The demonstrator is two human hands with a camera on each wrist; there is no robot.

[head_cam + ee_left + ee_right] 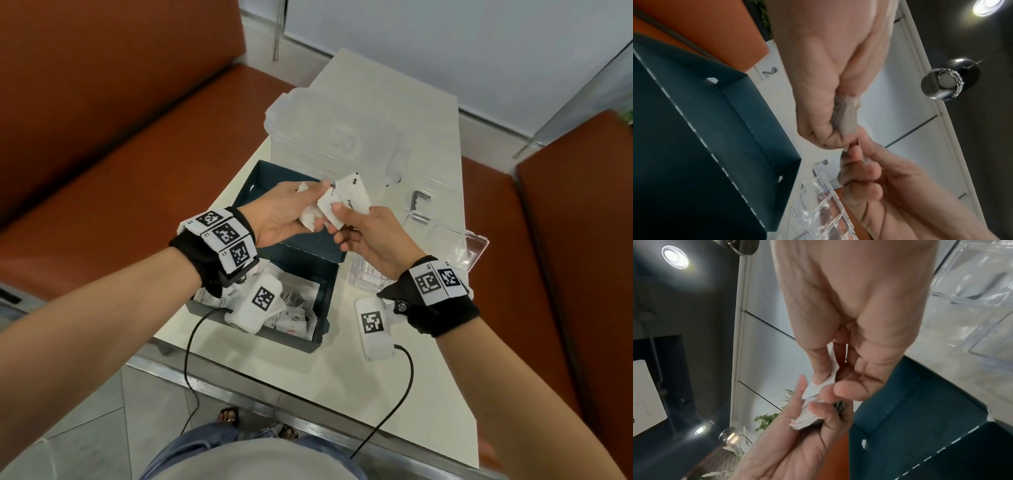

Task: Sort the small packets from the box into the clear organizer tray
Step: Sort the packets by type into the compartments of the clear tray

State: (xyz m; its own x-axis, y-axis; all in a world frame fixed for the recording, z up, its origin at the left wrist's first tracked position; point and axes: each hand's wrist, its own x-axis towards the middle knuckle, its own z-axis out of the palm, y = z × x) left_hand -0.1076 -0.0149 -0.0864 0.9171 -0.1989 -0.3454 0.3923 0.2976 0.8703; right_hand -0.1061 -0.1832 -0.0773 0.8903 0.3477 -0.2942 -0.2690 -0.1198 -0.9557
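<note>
Both hands meet above the open dark teal box (320,274). My left hand (305,205) grips a small bunch of white packets (310,216), which shows again in the left wrist view as crumpled packets (846,116) in my left hand (830,138). My right hand (342,221) pinches one white printed packet (349,198) at the edge of that bunch. The right wrist view shows this packet (831,369) between thumb and fingers of my right hand (835,382). Many loose packets (294,313) lie in the box. The clear organizer tray (448,243) stands right of the box.
A big clear plastic container (342,137) lies at the far end of the white table (308,373). The box's lid (270,186) stands open under my left hand. Orange benches (120,154) flank the table. Two tagged white devices (373,329) with cables hang at the wrists.
</note>
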